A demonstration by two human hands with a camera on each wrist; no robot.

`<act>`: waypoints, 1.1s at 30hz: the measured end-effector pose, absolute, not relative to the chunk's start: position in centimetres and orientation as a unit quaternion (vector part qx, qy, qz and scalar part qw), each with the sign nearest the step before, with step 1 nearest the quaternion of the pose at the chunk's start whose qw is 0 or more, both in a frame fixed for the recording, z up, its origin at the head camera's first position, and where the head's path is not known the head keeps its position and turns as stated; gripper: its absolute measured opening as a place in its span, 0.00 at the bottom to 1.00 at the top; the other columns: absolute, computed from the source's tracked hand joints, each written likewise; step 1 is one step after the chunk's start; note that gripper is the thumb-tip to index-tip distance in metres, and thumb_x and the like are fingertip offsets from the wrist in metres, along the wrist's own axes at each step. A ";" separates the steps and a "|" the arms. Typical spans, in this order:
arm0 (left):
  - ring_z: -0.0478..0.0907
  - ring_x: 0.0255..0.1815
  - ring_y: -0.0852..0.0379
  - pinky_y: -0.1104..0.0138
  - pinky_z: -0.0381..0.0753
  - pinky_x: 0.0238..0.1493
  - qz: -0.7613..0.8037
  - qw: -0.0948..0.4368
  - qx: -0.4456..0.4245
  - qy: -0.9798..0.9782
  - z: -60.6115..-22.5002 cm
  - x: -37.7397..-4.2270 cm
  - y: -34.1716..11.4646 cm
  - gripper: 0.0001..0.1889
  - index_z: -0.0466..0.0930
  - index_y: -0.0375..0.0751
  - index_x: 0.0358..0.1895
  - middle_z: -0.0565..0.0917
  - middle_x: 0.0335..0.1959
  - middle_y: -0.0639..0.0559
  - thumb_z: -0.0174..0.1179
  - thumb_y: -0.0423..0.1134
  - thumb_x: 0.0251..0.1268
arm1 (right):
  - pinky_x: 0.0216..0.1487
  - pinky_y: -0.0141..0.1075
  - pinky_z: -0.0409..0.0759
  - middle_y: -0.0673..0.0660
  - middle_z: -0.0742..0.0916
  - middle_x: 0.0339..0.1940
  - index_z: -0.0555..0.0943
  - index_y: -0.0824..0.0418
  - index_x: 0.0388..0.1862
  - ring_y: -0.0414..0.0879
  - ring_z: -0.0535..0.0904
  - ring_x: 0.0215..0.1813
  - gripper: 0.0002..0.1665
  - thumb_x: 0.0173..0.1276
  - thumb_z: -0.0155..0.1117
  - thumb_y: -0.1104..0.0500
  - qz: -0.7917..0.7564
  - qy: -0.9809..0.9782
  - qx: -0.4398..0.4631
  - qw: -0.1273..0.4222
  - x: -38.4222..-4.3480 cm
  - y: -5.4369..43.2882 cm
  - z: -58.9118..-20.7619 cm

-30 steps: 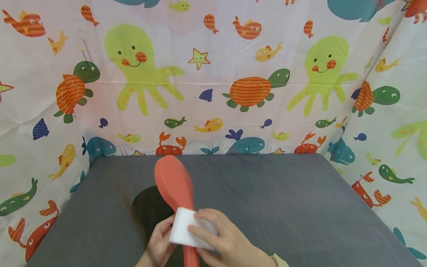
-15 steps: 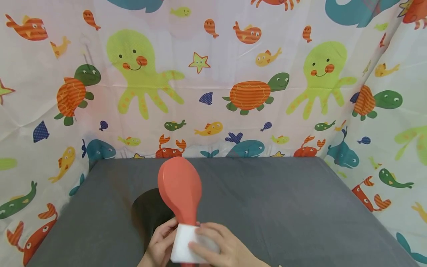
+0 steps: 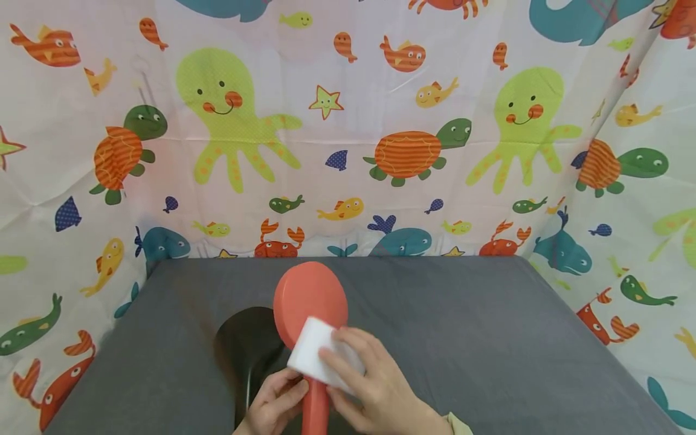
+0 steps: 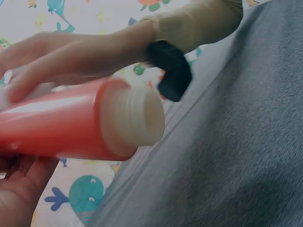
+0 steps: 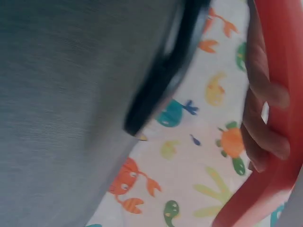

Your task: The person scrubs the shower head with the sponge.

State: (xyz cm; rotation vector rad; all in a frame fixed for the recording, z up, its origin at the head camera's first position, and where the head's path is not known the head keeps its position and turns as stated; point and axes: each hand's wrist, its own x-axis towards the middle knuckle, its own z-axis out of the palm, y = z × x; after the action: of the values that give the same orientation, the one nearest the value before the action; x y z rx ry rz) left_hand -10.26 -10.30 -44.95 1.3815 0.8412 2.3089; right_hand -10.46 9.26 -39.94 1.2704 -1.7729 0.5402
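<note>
A coral-red handheld shower head (image 3: 307, 293) points upward in the head view, its rounded head toward the far side. My left hand (image 3: 276, 400) grips its handle from the left. Between the fingers and thumb of my right hand (image 3: 380, 383) is a white sponge block (image 3: 314, 353), lying against the neck of the shower head. The handle's pale threaded end (image 4: 135, 116) shows in the left wrist view, facing right and free of both hands. Left-hand fingers (image 5: 265, 137) curl onto the red handle in the right wrist view. The sponge hides part of the neck.
A glossy black object (image 3: 247, 338), its kind unclear, lies on the grey cloth-covered table (image 3: 462, 338) beneath and left of the hands. Its dark edge (image 5: 161, 80) shows in the right wrist view. A sea-animal curtain (image 3: 348, 121) encloses the back and sides.
The sponge has slid down the handle and then back up to the neck. The shower head has shifted right and turned, with the left hand following it.
</note>
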 end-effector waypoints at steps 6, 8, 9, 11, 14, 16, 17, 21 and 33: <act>0.74 0.56 0.49 0.57 0.72 0.56 0.818 0.165 0.465 0.296 -44.8 -10.1 -10.4 0.25 0.59 0.28 0.66 0.71 0.58 0.41 0.23 0.19 0.69 | 0.44 0.41 0.78 0.69 0.72 0.54 0.73 0.67 0.57 0.55 0.70 0.52 0.24 0.68 0.53 0.53 0.253 -0.721 0.487 0.423 -10.7 9.3 -40.1; 0.73 0.56 0.51 0.61 0.73 0.57 0.823 0.148 0.464 0.293 -44.8 -10.3 -10.6 0.26 0.60 0.28 0.65 0.72 0.58 0.42 0.21 0.18 0.68 | 0.46 0.40 0.78 0.69 0.73 0.54 0.74 0.66 0.56 0.56 0.71 0.53 0.23 0.67 0.55 0.53 0.226 -0.709 0.514 0.427 -10.3 9.3 -40.9; 0.71 0.58 0.51 0.61 0.72 0.58 0.826 0.143 0.463 0.289 -44.7 -10.4 -10.7 0.27 0.59 0.28 0.66 0.71 0.59 0.41 0.20 0.18 0.68 | 0.47 0.39 0.78 0.68 0.74 0.54 0.74 0.65 0.55 0.55 0.71 0.53 0.23 0.66 0.57 0.52 0.213 -0.705 0.527 0.424 -10.1 9.3 -41.3; 0.69 0.61 0.50 0.61 0.70 0.60 0.838 0.138 0.449 0.278 -44.5 -10.5 -11.0 0.27 0.57 0.27 0.67 0.69 0.62 0.40 0.19 0.18 0.68 | 0.51 0.35 0.76 0.66 0.74 0.56 0.74 0.64 0.57 0.54 0.72 0.55 0.25 0.66 0.59 0.51 0.181 -0.705 0.558 0.398 -9.3 9.5 -42.0; 0.65 0.64 0.47 0.56 0.69 0.60 0.859 0.139 0.414 0.266 -44.1 -10.6 -11.5 0.27 0.54 0.27 0.68 0.65 0.66 0.38 0.17 0.20 0.69 | 0.56 0.29 0.71 0.60 0.72 0.60 0.70 0.62 0.61 0.48 0.70 0.58 0.27 0.68 0.57 0.49 0.150 -0.721 0.606 0.299 -8.2 9.9 -42.6; 0.63 0.66 0.46 0.54 0.68 0.60 0.870 0.138 0.396 0.261 -43.9 -10.6 -11.7 0.28 0.53 0.28 0.69 0.63 0.67 0.38 0.16 0.21 0.69 | 0.59 0.27 0.67 0.56 0.70 0.63 0.67 0.62 0.64 0.44 0.68 0.60 0.28 0.71 0.52 0.48 0.118 -0.731 0.626 0.244 -7.8 10.1 -42.8; 0.63 0.66 0.46 0.53 0.68 0.60 0.873 0.138 0.390 0.259 -43.8 -10.6 -11.8 0.28 0.53 0.28 0.69 0.62 0.67 0.38 0.16 0.21 0.69 | 0.60 0.25 0.65 0.54 0.68 0.64 0.65 0.62 0.65 0.42 0.67 0.60 0.29 0.71 0.51 0.48 0.113 -0.737 0.629 0.221 -7.7 10.2 -42.8; 0.63 0.65 0.46 0.55 0.68 0.61 0.868 0.131 0.395 0.270 -43.7 -10.5 -11.7 0.28 0.53 0.27 0.68 0.62 0.67 0.38 0.16 0.20 0.68 | 0.57 0.28 0.69 0.56 0.71 0.62 0.69 0.59 0.62 0.45 0.68 0.59 0.27 0.70 0.52 0.47 0.091 -0.719 0.624 0.294 -8.5 9.9 -42.3; 0.69 0.60 0.52 0.62 0.69 0.60 0.857 0.154 0.401 0.286 -43.9 -10.3 -11.4 0.27 0.61 0.31 0.66 0.70 0.62 0.42 0.19 0.20 0.70 | 0.48 0.39 0.77 0.67 0.72 0.57 0.73 0.64 0.58 0.54 0.70 0.55 0.25 0.66 0.59 0.52 0.236 -0.724 0.532 0.370 -10.0 9.2 -40.7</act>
State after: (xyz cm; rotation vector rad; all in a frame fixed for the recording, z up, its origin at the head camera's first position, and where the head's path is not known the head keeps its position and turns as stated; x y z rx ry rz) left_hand -10.31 -11.39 -43.89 1.1494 0.8189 2.4565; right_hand -10.00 9.23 -40.74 1.3657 -1.8585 0.6060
